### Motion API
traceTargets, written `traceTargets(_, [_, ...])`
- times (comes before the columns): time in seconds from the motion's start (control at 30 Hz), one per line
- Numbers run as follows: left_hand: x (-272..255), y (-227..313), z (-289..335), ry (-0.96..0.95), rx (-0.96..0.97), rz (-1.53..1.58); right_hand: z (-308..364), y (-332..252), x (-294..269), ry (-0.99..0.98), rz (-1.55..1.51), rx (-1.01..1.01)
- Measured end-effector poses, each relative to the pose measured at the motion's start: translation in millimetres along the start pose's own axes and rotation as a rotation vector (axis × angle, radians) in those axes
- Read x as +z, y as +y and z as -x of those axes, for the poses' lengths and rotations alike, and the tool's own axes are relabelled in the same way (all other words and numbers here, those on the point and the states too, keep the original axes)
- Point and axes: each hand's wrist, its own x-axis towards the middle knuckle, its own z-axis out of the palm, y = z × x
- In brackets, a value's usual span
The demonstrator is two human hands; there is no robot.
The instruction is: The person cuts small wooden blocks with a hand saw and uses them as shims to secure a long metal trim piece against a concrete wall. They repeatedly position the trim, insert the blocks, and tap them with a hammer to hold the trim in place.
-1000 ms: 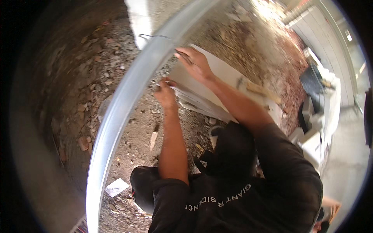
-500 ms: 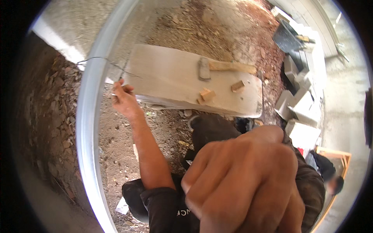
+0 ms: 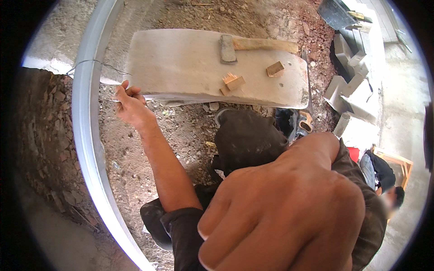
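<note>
My left hand (image 3: 132,107) reaches forward between a metal pipe (image 3: 87,117) and a pale slab (image 3: 176,63). Its fingers are curled, and a thin pale stick-like thing (image 3: 115,100) pokes out from them; its kind is too small to tell. Very close in the foreground my right hand (image 3: 289,212) is closed, its back filling the lower middle; whatever its fingers may hold is hidden. A dark wire (image 3: 92,61) is wound round the pipe, one end hanging toward the slab. On the slab lie a wooden-handled hammer (image 3: 229,49) and small wood blocks (image 3: 275,69).
Grey blocks (image 3: 357,92) are piled at the right beside a black bucket (image 3: 334,13). A handsaw (image 3: 306,123) shows its wooden handle near the slab's right end. Another person (image 3: 384,171) is at the far right by a wooden frame (image 3: 402,162). Rubble covers the ground.
The view has shifted, so the slab and hammer sit higher and the pipe farther left. My right hand fills more of the picture. My left hand stays out by the pipe, fingers still curled.
</note>
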Motion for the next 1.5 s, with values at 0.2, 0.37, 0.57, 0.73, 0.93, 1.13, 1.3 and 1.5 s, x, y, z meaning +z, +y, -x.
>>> traceTargets(0.2, [-12.1,4.4,-3.4,0.000,-0.041,-0.009,8.1,18.5,-69.6,0.189,0.443,0.181])
traceTargets(0.37, [-4.0,1.0,-0.5,-0.160,-0.084,-0.036,88.2,114.2,-215.2,0.168,1.385,0.653])
traceTargets(0.57, [0.9,-0.1,11.2,-0.391,-0.143,-0.152,120.2,137.2,-252.3,-0.172,1.391,1.144])
traceTargets(0.73, [13.1,-6.0,17.0,-0.463,-0.170,-0.197,123.5,137.6,-246.5,-0.120,1.429,0.914])
traceTargets(0.93, [8.8,-20.2,7.3,-0.439,-0.087,-0.323,97.3,120.8,-179.1,-0.150,1.123,0.875])
traceTargets(1.13, [7.0,-6.1,13.7,-0.446,-0.031,-0.381,121.0,99.2,-211.3,-0.013,1.302,0.953])
traceTargets(1.3, [10.4,-10.0,5.5,-0.436,-0.035,-0.333,133.0,113.0,-232.8,-0.063,1.365,0.905])
traceTargets(1.5, [26.4,92.8,69.3,-0.511,0.087,0.111,106.0,116.2,-209.6,-0.117,1.190,0.880])
